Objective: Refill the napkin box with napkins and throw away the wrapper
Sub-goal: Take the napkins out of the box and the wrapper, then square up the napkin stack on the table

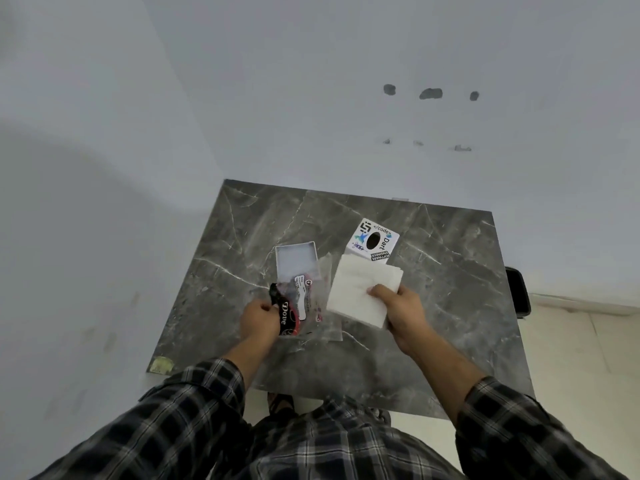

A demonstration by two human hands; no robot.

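Observation:
My right hand point(401, 311) grips a stack of white napkins point(360, 289) by its near right corner, holding it just above the table. My left hand point(258, 318) pinches the clear plastic wrapper point(304, 299), which has red and black print and trails toward the napkins. Behind the wrapper lies a shallow white tray-like part of the napkin box point(297, 259), open side up and holding nothing. The other white box part point(374, 240), covered in stickers with a dark oval hole on top, stands behind the napkins.
The grey marble table point(450, 306) stands against white walls at the left and the back. A dark object point(517, 291) sits on the floor by the table's right edge. A yellowish patch point(161, 364) marks the near left corner. My feet show under the near edge.

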